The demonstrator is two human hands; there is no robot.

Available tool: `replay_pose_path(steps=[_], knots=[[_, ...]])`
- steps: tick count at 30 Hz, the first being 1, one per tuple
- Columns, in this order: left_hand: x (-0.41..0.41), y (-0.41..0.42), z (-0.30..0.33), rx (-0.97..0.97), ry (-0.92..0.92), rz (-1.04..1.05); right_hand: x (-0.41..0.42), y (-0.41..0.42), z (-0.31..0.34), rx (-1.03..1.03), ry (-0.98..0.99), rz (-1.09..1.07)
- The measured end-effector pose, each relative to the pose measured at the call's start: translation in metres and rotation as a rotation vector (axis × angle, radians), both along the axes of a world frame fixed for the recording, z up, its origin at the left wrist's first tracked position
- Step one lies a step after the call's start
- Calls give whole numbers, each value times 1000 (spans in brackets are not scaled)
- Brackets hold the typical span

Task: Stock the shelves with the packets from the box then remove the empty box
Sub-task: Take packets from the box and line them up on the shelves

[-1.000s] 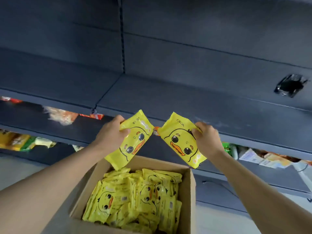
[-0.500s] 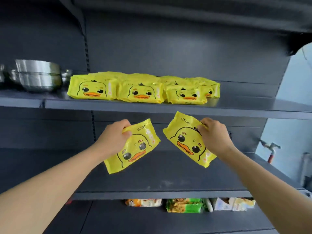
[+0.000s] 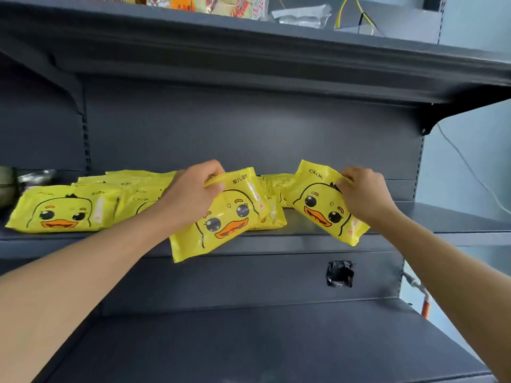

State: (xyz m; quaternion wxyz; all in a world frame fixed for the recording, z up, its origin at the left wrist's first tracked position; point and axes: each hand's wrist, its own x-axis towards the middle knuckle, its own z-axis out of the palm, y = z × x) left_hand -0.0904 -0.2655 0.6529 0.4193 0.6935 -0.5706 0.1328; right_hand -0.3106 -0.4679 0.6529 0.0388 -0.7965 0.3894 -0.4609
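My left hand (image 3: 190, 193) grips a yellow duck-face packet (image 3: 226, 219) by its top edge; the packet hangs tilted in front of the middle shelf (image 3: 456, 219). A second yellow duck packet (image 3: 323, 203) is pinched at its upper right corner by my right hand (image 3: 365, 194), just over the shelf's front edge. Several more duck packets (image 3: 66, 211) lie flat in a row on that shelf, behind and to the left of my hands. The box is out of view.
A bare dark shelf (image 3: 249, 344) runs below my arms. Metal bowls (image 3: 11, 186) stand at the far left of the middle shelf. The top shelf (image 3: 276, 48) overhangs, with other goods on it. A torn hole (image 3: 340, 273) marks the back panel.
My view has tilted up from the box to the shelves. Both hands have risen with their packets from box level to the front edge of the middle shelf.
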Motion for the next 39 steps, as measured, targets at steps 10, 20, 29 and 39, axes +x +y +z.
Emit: replay_pose_path(steps=[10, 20, 29, 39], knots=[[3, -78, 37, 9, -87, 147, 51, -141, 17, 0, 245, 93], [11, -129, 59, 28, -86, 144, 117, -202, 15, -19, 504, 406], [-10, -204, 78, 59, -11, -2, 85, -228, 21, -2, 275, 289], [-35, -310, 51, 324, -13, -146, 15, -249, 19, 82, 272, 229]])
